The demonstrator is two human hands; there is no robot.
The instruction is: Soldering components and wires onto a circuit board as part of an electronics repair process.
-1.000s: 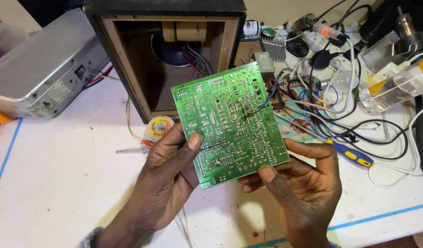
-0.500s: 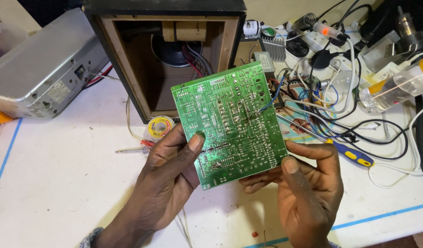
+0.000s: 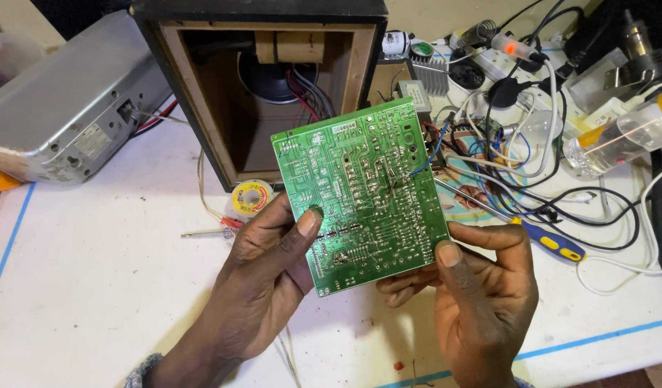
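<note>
Two bare hands are clamped on a green circuit board (image 3: 361, 192), which is held tilted above a white worktable (image 3: 94, 287) with its solder side turned up toward the camera. The board's lower left edge is gripped by the left hand (image 3: 263, 280), its thumb pressed on the face, while the lower right corner is pinched by the right hand (image 3: 482, 294), thumb on top and fingers curled underneath. The hands are kept apart, with the board spanning the gap between them. A small spool of solder (image 3: 250, 198) and a thin metal tool are seen on the table just beyond the left hand. A screwdriver with a blue and yellow handle (image 3: 550, 241) lies to the right, amid a tangle of black and white cables (image 3: 561, 194). Thin wires are run from the board's far edge toward an open wooden speaker cabinet (image 3: 273, 79) standing behind it. A grey metal casing (image 3: 65, 108) is set at the far left.
</note>
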